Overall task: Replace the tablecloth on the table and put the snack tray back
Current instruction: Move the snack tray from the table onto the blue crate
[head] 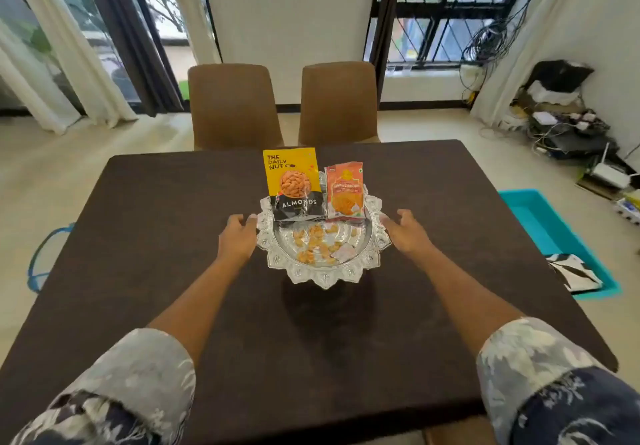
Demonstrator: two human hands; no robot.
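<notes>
Snack tray (pixel 322 280) sits mid-frame on the dark tablecloth (pixel 156 237) covering the surface; one hand per side, probably so the almond packet (pixel 292 181) stays upright; right hand (pixel 407 233) grip spread apart beside the rim; left hand (pixel 237 237) curled at the rim — can't tell if it's pinching.

snack tray (pixel 322 276) far rim partly hidden by packets (pixel 294 185); orange one's txt unreadable.

Brown chairs (pixel 235 105) before curtained windows (pixel 450 12)
</notes>
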